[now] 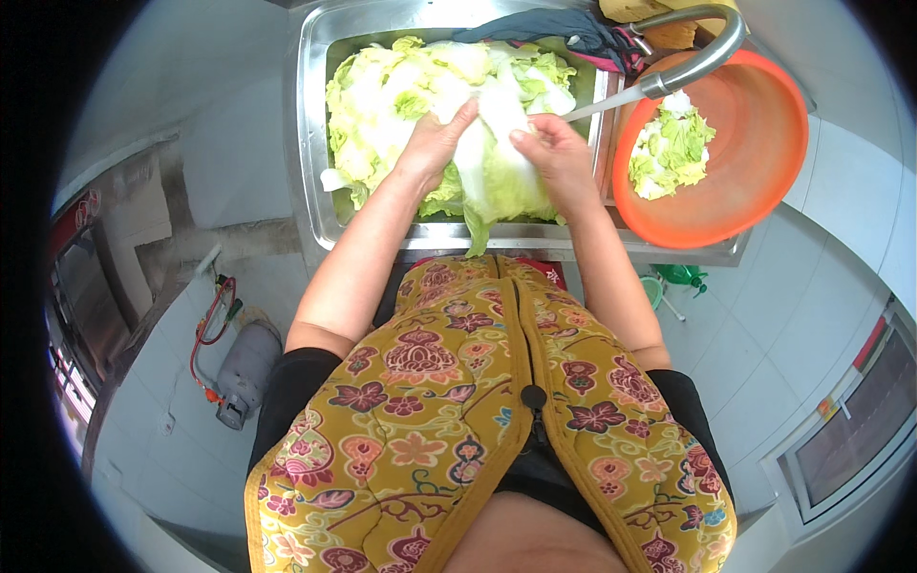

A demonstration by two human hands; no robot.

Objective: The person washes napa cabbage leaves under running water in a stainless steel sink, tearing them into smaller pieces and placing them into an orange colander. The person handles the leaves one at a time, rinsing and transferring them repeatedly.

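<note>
A metal sink (313,143) is heaped with pale green and white cabbage leaves (365,114). Above its near part, my left hand (438,143) grips the left side of a large leaf (494,172), thumb on top. On the leaf's right side, my right hand (562,154) pinches its white rib between thumb and fingers. The leaf hangs down with its tip at the sink's near rim. From a curved metal faucet (698,61), water runs towards the sink, passing just behind my right hand. Where the water lands is hidden.
An orange plastic basin (759,150) with a few cabbage leaves (670,150) stands right of the sink. A dark cloth (544,32) lies over the sink's far rim. A gas cylinder (251,358) stands on the floor at the left; green plastic items (680,276) are low at the right.
</note>
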